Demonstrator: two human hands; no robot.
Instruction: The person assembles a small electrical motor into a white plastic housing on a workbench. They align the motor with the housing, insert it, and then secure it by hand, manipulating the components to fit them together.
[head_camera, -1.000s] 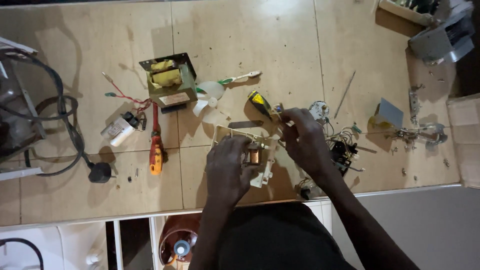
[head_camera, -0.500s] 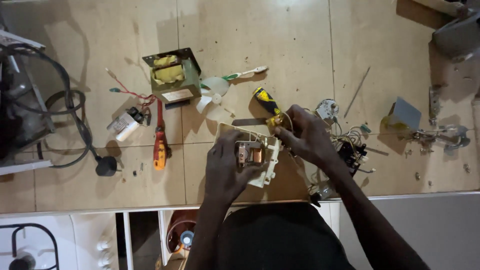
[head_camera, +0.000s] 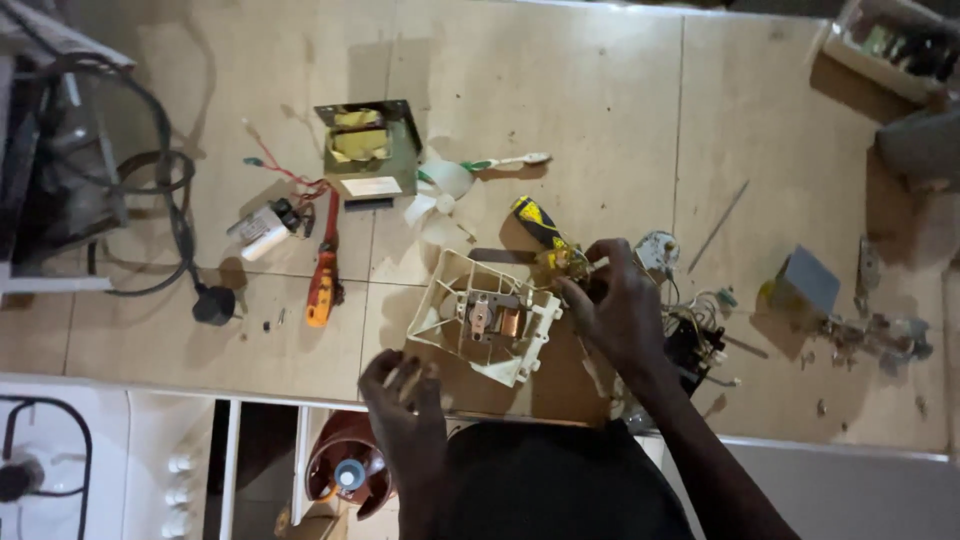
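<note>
Fingers (head_camera: 585, 290) gripping yellow screwdriver (head_camera: 540, 228), cream housing (head_camera: 485, 315) cradling, seemingly, motor (head_camera: 490, 313)

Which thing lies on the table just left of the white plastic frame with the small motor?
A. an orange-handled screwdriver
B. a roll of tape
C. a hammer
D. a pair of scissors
A: the orange-handled screwdriver lies left of the white plastic frame.

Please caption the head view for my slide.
Right hand holds a yellow-handled screwdriver beside a white motor housing.
</note>
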